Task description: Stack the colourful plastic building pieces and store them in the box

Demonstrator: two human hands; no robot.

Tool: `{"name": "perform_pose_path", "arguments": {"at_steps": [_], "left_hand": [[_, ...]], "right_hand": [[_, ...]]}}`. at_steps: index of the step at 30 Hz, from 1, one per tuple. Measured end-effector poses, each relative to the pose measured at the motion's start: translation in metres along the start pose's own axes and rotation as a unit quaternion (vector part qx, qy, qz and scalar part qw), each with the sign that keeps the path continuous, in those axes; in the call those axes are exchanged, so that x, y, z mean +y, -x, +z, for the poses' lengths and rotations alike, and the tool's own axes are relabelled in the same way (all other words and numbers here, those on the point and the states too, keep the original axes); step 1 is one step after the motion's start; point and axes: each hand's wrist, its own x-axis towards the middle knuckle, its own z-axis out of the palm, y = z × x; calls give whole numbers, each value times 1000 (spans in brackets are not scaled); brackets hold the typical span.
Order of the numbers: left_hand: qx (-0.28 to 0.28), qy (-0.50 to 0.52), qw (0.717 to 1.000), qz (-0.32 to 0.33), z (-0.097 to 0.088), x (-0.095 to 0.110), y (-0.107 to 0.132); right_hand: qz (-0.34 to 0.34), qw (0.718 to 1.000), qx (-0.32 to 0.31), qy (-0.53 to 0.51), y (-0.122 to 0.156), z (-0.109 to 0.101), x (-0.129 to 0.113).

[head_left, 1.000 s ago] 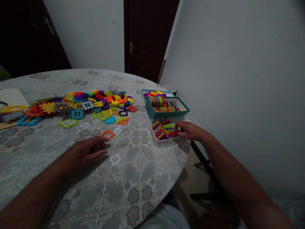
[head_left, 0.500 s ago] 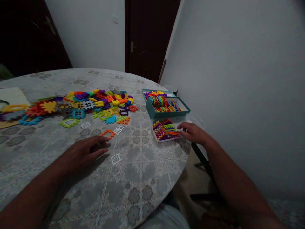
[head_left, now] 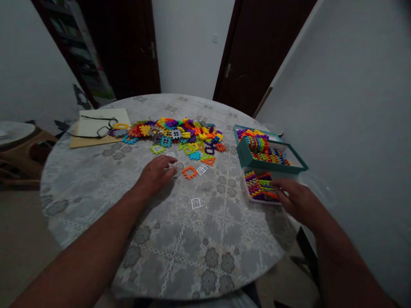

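My left hand is just above the patterned tablecloth, thumb and fingers apart, holding nothing. Under its fingertips a white window-shaped piece is partly hidden. To its right lie an orange square frame piece and a white window piece. Another white window piece is nearer to me. My right hand reaches over the right end of a clear plastic box of stacked, toothed colored pieces. Its thumb and fingers are bent together by an orange piece; anything between them is too small to tell.
A heap of colored interlocking plastic pieces spreads across the table's middle. Behind the clear box stands a green box with rows of pieces, its lid beyond. Black-corded glasses lie on papers at the left.
The view has swung left, bringing the papers and a shelf into sight. My left hand has moved back from the orange frame. My right hand's fingers have closed more over the clear box.
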Motion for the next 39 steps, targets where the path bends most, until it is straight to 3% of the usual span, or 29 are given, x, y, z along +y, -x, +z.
{"name": "perform_pose_path", "arguments": {"at_steps": [3,7,10,12,15,18,21,28,34,39], "left_hand": [[0,-18,999,32,4,-6,1],[-28,-32,994,100,16,-11,4],[-55,-39,986,152,25,-10,6],[-67,-46,982,170,29,-6,6],[-73,-64,982,164,34,0,5],[-81,-90,981,149,38,5,3],[-87,-115,982,123,39,10,1],[-97,-99,990,31,41,23,-10],[-95,27,995,-20,38,16,-23],[-104,102,988,-49,25,6,-16]], "right_hand": [[-37,997,-17,-71,-18,5,-58],[-125,977,-116,-129,-51,31,-136],[-136,965,-204,-94,-73,55,-175],[-129,962,-230,-66,-88,67,-190],[-67,978,-196,-23,-111,82,-195],[38,990,-138,0,-132,97,-186],[96,990,-106,-4,-140,115,-177],[118,991,-61,3,-134,148,-175],[137,989,-53,-22,-138,149,-171],[138,989,-30,-37,-138,151,-169]]}}
